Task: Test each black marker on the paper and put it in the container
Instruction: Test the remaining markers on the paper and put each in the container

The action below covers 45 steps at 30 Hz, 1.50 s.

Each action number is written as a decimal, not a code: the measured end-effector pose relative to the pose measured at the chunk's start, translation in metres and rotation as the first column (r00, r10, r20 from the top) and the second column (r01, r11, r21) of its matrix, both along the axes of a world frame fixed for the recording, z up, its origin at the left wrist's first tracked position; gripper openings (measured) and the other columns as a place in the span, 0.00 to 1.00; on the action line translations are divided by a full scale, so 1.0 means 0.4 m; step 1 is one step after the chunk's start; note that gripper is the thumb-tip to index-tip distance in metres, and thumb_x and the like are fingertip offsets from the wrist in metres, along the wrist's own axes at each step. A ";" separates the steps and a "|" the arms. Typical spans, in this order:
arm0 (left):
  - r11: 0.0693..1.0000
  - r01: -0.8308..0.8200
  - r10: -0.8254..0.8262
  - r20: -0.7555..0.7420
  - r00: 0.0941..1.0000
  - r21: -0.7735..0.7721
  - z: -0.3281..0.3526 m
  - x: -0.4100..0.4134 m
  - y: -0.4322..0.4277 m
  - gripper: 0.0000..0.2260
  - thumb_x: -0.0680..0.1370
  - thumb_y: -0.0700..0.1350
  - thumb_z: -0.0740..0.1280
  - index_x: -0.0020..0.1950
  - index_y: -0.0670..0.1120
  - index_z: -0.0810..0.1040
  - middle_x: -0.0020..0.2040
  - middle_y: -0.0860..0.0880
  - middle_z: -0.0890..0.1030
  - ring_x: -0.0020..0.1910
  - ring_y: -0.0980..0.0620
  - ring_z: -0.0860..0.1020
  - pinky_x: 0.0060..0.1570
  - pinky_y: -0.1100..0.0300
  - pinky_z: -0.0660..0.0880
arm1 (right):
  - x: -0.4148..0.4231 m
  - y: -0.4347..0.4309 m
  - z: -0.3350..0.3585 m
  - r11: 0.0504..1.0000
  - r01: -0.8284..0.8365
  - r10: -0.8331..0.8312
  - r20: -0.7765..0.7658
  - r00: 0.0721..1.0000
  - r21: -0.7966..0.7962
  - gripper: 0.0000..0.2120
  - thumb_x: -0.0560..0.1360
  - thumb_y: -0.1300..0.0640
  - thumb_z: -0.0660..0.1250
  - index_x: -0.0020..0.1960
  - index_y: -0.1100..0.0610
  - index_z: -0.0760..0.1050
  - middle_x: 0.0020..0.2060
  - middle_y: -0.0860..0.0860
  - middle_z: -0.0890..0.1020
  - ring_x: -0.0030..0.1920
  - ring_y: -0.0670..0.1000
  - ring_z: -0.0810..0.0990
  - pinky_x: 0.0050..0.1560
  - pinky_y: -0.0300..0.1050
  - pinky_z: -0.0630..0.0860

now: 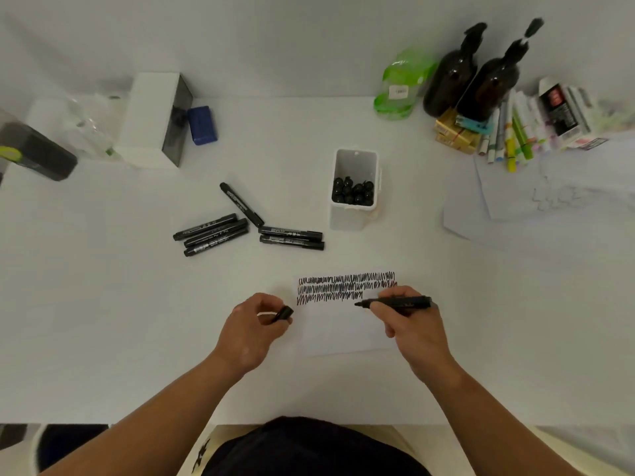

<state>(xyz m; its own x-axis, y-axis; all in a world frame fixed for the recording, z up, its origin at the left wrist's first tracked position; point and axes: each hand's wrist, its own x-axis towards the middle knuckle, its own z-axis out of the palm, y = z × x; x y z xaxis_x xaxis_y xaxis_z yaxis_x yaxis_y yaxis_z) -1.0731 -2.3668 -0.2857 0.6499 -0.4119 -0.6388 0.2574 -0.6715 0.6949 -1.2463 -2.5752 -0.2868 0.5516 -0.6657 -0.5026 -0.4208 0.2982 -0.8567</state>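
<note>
While reaching in from the lower right with a bare forearm, grips an uncapped black marker (pixel 402 301) in the right hand (pixel 409 321), fingers and thumb curled round the barrel close to the nib end. Holds it nearly level, nib pointing left, at the end of the third row of black zigzag scribbles (pixel 345 288) on the white paper (pixel 343 334); cannot tell whether the nib touches the sheet. Brings the other forearm in from the lower left and sets the left hand (pixel 251 328) on the surface (pixel 137 321) just beside the paper's left edge, fingers curled, pinching the marker's black cap (pixel 283 313) between thumb and fingertips. On the paper, three rows of scribble: the top two full, the third shorter. Beyond the paper, a white rectangular container (pixel 347 218), upright, with a cluster of capped black markers (pixel 353 192) inside. To its left on the surface, six loose capped markers: three side by side (pixel 211 235), one angled above them (pixel 242 204), two parallel (pixel 291 238) nearest the container.
</note>
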 end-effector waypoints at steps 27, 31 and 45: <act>0.921 -0.178 0.091 -0.252 0.963 -0.346 0.182 -0.042 -0.085 0.06 0.80 0.38 0.66 0.44 0.44 0.81 0.35 0.43 0.78 0.34 0.49 0.73 0.36 0.59 0.74 | 0.091 0.046 0.201 0.932 -0.328 0.305 0.156 0.940 0.155 0.12 0.66 0.52 0.78 0.50 0.49 0.87 0.39 0.57 0.87 0.36 0.52 0.84 0.36 0.43 0.78; 0.925 -0.144 0.117 -0.097 0.988 -0.352 0.211 -0.038 -0.115 0.09 0.79 0.40 0.68 0.39 0.47 0.79 0.36 0.48 0.78 0.31 0.52 0.71 0.33 0.61 0.71 | 0.098 0.032 0.227 0.892 -0.451 0.447 0.093 0.890 0.026 0.11 0.71 0.60 0.77 0.50 0.46 0.86 0.39 0.51 0.87 0.36 0.50 0.85 0.36 0.39 0.78; 0.916 -0.045 0.126 0.179 0.976 -0.399 0.279 -0.042 -0.189 0.08 0.79 0.44 0.68 0.40 0.52 0.77 0.34 0.54 0.76 0.31 0.56 0.74 0.34 0.57 0.76 | 0.116 0.062 0.298 0.923 -0.263 0.300 0.097 0.949 -0.280 0.11 0.66 0.58 0.71 0.43 0.43 0.81 0.35 0.42 0.86 0.32 0.41 0.80 0.34 0.30 0.72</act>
<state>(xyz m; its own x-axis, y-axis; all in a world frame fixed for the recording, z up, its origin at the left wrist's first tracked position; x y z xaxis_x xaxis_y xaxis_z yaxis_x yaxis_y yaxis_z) -1.0901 -2.4426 -0.1740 0.7895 -0.5387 -0.2940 0.1325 -0.3181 0.9387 -1.1998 -2.5502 -0.1677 0.7860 -0.5697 -0.2402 -0.3289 -0.0562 -0.9427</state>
